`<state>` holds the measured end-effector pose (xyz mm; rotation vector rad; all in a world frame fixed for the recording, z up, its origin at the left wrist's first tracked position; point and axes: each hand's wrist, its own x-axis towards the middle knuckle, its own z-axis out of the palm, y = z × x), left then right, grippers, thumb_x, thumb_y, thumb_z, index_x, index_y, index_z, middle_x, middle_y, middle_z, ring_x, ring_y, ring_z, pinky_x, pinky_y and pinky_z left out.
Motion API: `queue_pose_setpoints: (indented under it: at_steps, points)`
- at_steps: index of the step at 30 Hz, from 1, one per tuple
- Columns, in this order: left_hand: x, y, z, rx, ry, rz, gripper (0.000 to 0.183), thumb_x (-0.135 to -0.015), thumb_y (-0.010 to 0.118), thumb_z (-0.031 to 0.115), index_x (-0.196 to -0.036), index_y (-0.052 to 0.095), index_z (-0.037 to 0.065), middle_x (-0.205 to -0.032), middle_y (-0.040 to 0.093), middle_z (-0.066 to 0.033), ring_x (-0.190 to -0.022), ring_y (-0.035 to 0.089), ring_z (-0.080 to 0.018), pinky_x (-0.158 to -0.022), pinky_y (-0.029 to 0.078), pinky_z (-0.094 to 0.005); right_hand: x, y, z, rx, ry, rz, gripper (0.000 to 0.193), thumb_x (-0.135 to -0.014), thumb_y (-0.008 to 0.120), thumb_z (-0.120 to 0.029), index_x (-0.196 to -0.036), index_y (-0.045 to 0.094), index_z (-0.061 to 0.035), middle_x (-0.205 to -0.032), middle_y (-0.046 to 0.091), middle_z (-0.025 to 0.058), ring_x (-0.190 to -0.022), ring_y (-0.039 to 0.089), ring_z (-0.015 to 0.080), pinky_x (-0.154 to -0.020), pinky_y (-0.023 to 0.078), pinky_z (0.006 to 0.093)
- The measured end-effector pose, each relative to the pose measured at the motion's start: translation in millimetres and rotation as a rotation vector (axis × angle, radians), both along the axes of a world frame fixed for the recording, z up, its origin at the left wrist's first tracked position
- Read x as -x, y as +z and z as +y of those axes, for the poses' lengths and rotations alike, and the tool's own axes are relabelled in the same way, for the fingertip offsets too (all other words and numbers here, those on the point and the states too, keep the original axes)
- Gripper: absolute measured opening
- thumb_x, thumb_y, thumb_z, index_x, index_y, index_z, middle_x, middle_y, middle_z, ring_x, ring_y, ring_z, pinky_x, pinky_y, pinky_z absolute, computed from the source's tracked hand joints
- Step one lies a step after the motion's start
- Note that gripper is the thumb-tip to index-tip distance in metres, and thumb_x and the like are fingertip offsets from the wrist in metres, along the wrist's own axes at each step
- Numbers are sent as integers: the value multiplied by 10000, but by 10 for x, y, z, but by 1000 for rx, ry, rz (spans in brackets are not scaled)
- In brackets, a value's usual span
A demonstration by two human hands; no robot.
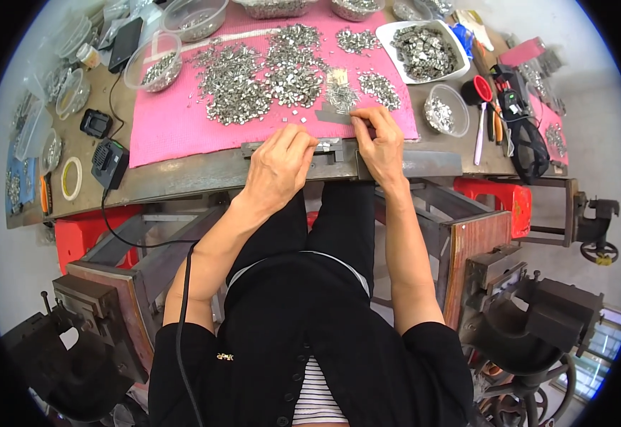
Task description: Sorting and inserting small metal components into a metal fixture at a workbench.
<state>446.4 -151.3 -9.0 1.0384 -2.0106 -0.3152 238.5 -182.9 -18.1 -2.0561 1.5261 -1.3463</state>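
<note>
My left hand [280, 162] is closed in a pinch at the table's front edge, its fingertips against a small dark metal jig [334, 151]. What sits between those fingertips is too small to make out. My right hand [382, 146] bends over the same edge, thumb and forefinger pressed together beside a flat dark grey strip [330, 116]. Whatever this pinch holds is hidden. Just beyond the strip lies a small heap of thin metal pins [342, 98]. A large heap of small shiny metal pieces [236, 85] spreads over the pink mat [164, 139], with a smaller heap [379, 88] to its right.
A white tray [465, 64] of metal parts stands at the back right, a clear round tub [463, 128] nearer. A red cup-shaped thing [476, 90] and hand tools are further right. Clear tubs [131, 71], a black charger [110, 164] and a tape roll [72, 178] occupy the left.
</note>
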Motion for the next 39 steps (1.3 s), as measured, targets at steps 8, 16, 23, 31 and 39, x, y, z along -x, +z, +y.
queue_pose_setpoints:
  at_steps: [8, 16, 23, 31, 39]
  points:
    - [-27, -59, 45, 82, 100, -18, 196, -821, 723, 30, -1007, 673, 67, -1015, 663, -76, -970, 635, -294, -1047, 403, -517, 72, 8, -186, -4, 42, 197, 115, -792, 764, -79, -895, 717, -56, -843, 613, 83, -833, 609, 276, -773, 468, 396]
    - [-33, -146, 106, 63, 127, 33, 332, -813, 743, 47, -1132, 651, 53, -1048, 667, -98, -1040, 635, -290, -1080, 373, -537, 39, 53, -252, 133, 49, 413, 74, -843, 716, -41, -903, 675, -26, -837, 624, 94, -792, 619, 273, -708, 483, 392]
    - [-1, -163, 129, 58, 167, 69, 418, -811, 744, 42, -1207, 611, 36, -1060, 671, -125, -1019, 638, -312, -1003, 438, -477, -300, 137, 160, -40, 280, -38, 72, -894, 624, 26, -935, 567, 8, -902, 607, 131, -792, 613, 306, -700, 490, 369]
    - [-12, -161, 74, 74, 150, 96, 447, -804, 749, 36, -1225, 600, 24, -1057, 671, -144, -976, 630, -341, -917, 453, -441, -381, -22, 184, 18, 252, 14, 125, -873, 638, 17, -939, 539, -24, -912, 611, 118, -833, 588, 307, -761, 431, 397]
    - [-37, -150, 120, 50, 139, 88, 486, -803, 705, 31, -1266, 560, -3, -1041, 630, -174, -952, 595, -364, -875, 445, -461, -426, 3, 244, 257, 185, 291, 151, -829, 690, 7, -932, 588, -34, -916, 626, 103, -827, 600, 291, -814, 420, 421]
